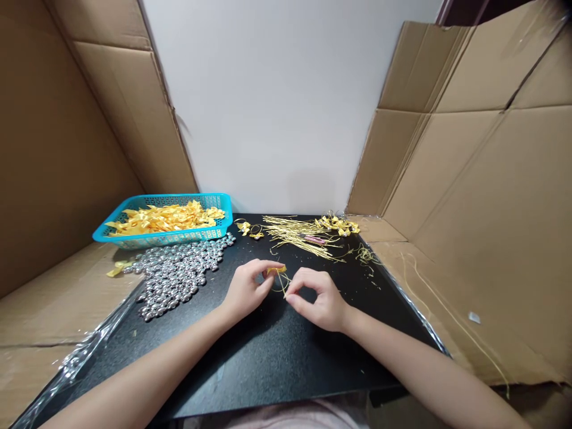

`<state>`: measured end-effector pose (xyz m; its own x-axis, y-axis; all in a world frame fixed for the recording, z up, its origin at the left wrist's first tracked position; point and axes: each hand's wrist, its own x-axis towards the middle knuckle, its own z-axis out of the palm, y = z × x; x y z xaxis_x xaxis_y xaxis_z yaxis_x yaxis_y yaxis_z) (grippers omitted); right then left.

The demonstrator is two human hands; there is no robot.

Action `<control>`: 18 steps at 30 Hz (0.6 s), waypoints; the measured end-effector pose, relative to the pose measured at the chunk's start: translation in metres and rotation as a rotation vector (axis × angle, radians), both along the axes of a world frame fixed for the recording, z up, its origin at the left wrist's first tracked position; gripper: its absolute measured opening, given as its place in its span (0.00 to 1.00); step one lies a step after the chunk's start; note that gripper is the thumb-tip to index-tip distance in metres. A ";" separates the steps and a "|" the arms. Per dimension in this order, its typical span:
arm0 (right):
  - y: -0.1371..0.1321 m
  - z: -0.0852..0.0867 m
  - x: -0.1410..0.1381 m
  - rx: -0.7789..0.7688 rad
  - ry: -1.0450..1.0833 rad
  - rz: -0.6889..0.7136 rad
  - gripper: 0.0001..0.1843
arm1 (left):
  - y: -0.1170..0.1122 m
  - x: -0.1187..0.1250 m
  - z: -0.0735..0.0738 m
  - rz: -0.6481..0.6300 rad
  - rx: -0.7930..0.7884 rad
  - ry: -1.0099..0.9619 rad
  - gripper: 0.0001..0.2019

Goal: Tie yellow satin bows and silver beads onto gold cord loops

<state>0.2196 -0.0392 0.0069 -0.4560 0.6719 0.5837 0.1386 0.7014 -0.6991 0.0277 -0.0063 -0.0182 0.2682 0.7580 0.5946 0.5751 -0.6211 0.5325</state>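
Note:
Over the middle of the black table, my left hand (246,289) pinches a small yellow ribbon bow (279,269) between thumb and forefinger. A thin gold cord (282,285) hangs from the bow in a loop. The cord's end is gripped by the thumb and forefinger of my right hand (320,299), just right of the bow. Beyond my hands lies a loose bundle of straight gold cords (290,231), with a pink tool (314,239) on it, its kind unclear. Fingers partly hide the bow.
A turquoise basket (167,240) of yellow ribbon bows stands at the back left. Silver beads (179,277) spread in front of it. Finished-looking bow loops (337,224) and cord scraps (367,255) lie at the back right. Cardboard walls (491,196) flank the table (268,369).

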 end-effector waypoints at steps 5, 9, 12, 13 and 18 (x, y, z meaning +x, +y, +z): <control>-0.003 0.002 0.000 0.214 0.037 -0.023 0.03 | 0.002 -0.002 -0.001 0.017 0.004 -0.049 0.09; 0.013 -0.008 0.004 0.000 0.222 -0.272 0.04 | 0.001 -0.002 0.000 0.013 0.007 -0.067 0.10; 0.032 -0.021 0.004 -0.506 0.384 -0.299 0.03 | -0.002 -0.001 0.001 0.003 0.029 -0.076 0.10; 0.038 -0.025 0.003 -0.620 0.393 -0.267 0.05 | -0.003 -0.001 0.002 -0.004 0.042 -0.075 0.10; 0.044 -0.034 -0.004 -0.987 0.331 0.052 0.19 | -0.009 0.001 0.005 -0.080 0.133 -0.056 0.10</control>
